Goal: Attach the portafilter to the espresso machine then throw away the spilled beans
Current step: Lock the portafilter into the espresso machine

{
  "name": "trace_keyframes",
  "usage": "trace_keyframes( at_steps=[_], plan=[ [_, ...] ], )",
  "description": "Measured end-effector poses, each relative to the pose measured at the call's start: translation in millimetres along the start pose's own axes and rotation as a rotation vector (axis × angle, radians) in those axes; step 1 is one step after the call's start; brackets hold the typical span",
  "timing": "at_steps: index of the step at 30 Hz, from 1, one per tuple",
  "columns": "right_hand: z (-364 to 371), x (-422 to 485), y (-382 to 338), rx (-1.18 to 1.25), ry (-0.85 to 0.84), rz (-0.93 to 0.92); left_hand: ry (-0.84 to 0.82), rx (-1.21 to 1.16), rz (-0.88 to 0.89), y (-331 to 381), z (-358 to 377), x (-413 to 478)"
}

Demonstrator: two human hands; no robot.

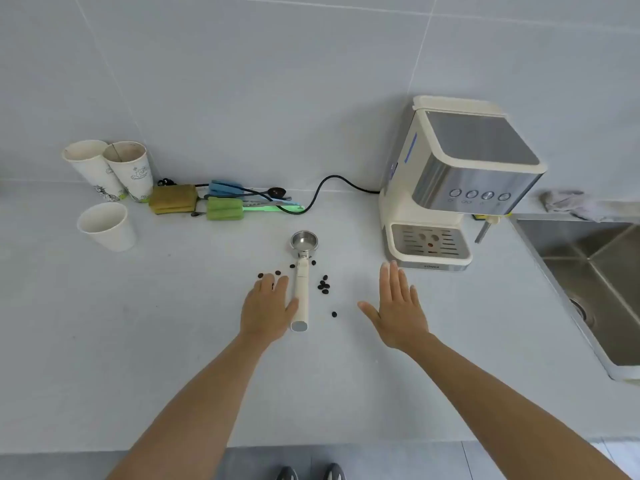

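Observation:
A portafilter (302,282) with a steel basket and a cream handle lies on the grey counter, basket pointing away from me. My left hand (266,308) rests flat just left of the handle, thumb touching it, fingers apart. My right hand (398,306) hovers flat and open to the right, between the handle and the cream-and-steel espresso machine (453,181). Dark coffee beans (324,285) lie scattered on both sides of the handle, with one bean (334,314) alone nearer to me.
Three paper cups (107,188) stand at the back left. Sponges and brushes (221,202) lie along the wall, with the machine's black cable (325,188). A steel sink (595,282) is set in at the right, a rag (568,202) behind it.

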State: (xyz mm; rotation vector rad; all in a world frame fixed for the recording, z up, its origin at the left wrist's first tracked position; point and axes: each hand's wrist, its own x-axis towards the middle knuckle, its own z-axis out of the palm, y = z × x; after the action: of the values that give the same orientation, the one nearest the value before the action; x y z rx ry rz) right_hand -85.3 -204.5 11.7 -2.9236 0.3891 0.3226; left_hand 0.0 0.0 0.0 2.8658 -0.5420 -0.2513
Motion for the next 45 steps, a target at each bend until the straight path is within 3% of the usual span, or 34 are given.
trace_keyframes(
  at_steps=[7, 14, 20, 28, 33, 45],
  plan=[
    [25.5, -8.9, -0.3, 0.055, -0.090, 0.054, -0.205, -0.270, -0.215, 19.8, 20.3, 10.6],
    [54.9, -10.8, -0.7, 0.042, -0.246, 0.048, -0.214, -0.418, -0.333, 31.1, 32.9, 24.6],
    [71.0, -10.9, 1.7, 0.045, -0.265, 0.019, -0.284, -0.365, -0.410, 32.8, 29.7, 40.2],
    [86.8, -12.4, 6.0, 0.059, -0.209, -0.010, -0.258, -0.560, -0.549, 25.3, 22.4, 60.2],
    [88.7, -13.7, 6.9, 0.031, -0.175, -0.022, -0.238, -0.395, -0.513, 13.8, 17.2, 64.2],
    [88.5, -13.7, 7.6, 0.064, -0.201, -0.001, -0.208, 0.022, -0.169, -3.7, -17.3, 72.1]
  ],
)
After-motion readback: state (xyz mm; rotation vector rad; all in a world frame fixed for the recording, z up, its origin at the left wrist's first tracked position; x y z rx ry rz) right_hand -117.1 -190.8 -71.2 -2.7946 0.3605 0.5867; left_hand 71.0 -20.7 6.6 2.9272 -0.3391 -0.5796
